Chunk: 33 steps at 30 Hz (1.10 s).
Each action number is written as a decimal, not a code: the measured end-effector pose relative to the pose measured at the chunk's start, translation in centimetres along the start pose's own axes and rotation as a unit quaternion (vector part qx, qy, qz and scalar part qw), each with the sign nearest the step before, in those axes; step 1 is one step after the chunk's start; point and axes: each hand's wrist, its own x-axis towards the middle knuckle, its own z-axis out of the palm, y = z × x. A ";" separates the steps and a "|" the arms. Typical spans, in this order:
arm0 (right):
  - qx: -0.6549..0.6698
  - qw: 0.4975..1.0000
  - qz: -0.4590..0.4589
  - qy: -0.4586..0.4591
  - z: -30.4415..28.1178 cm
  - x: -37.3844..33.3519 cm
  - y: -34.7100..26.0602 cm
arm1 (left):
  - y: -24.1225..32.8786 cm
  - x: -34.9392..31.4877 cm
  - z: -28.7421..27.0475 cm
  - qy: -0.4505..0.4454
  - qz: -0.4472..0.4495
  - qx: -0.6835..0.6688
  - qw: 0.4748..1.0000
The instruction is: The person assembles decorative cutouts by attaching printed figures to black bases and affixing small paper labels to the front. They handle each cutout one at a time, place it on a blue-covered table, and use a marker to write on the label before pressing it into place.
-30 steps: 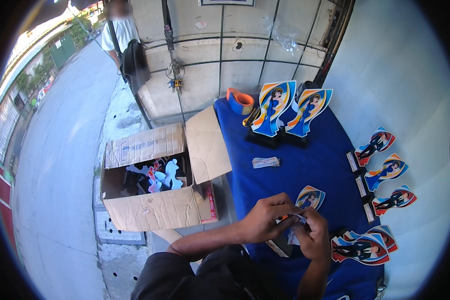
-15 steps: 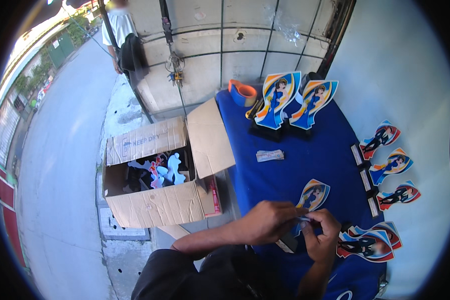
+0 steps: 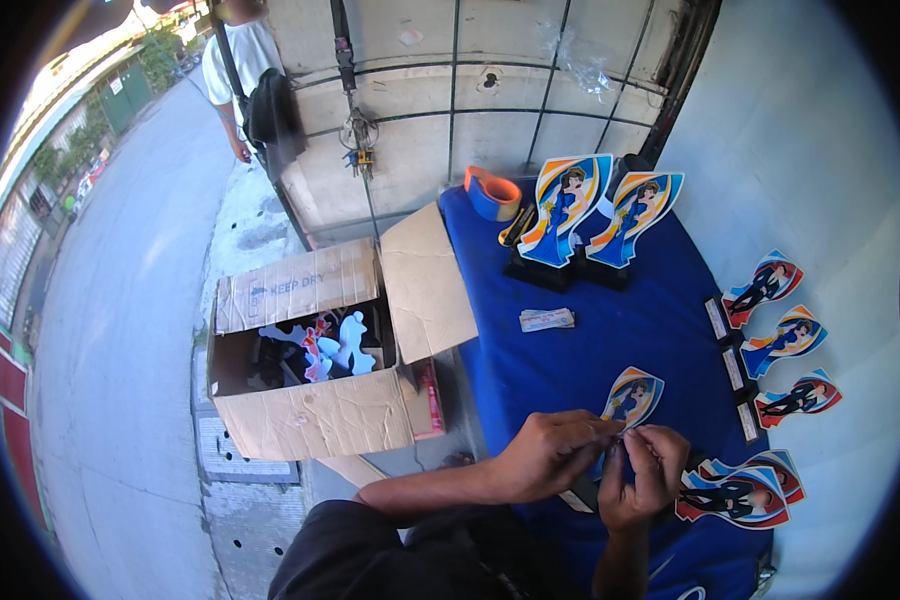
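At the near side of the blue-covered table (image 3: 620,315), both hands work close together, tips almost meeting. Left hand (image 3: 555,455): narrow, thumb and fingers pinched on a small pale piece (image 3: 622,433), mostly hidden by the fingers. Right hand (image 3: 645,475): same pinch from the other side, also narrow. Exact shape of the piece: too small to tell.

Just beyond the fingertips: 1 gown-figure trophy (image 3: 632,395), blue, orange and white, lower part covered by the hands. Black base (image 3: 578,497) partly visible below the left hand.

Farther up the table: loose stack of printed paper strips (image 3: 547,319), lying flat, well apart from the hands. Far edge: 2 upright gown-figure trophies (image 3: 567,210) on black bases, orange-and-blue ring-shaped holder (image 3: 492,195) just left of them.

Right edge: row of 3 trophies (image 3: 785,340), 2 suit-figure in red, 1 gown-figure in the middle, pale labels on bases. Near the right hand: 2 more suit-figure trophies (image 3: 735,497), overlapping.

Left of table: open cardboard box (image 3: 310,415) with white and coloured cutouts (image 3: 348,345) inside. Person in white shirt (image 3: 245,60) upper left, black bag (image 3: 273,115) at their side.
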 end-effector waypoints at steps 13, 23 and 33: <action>-0.029 0.999 -0.035 -0.026 1.1 0.8 -1.3 | 0.8 -0.1 -1.2 0.035 -0.077 -0.018 0.996; -0.035 0.999 -0.018 -0.025 0.9 0.2 -1.9 | 1.4 0.2 -1.3 0.006 -0.090 -0.058 0.994; -0.045 0.999 0.007 -0.015 -0.2 -0.9 -1.6 | 2.4 1.1 -0.2 -0.045 -0.193 -0.089 0.976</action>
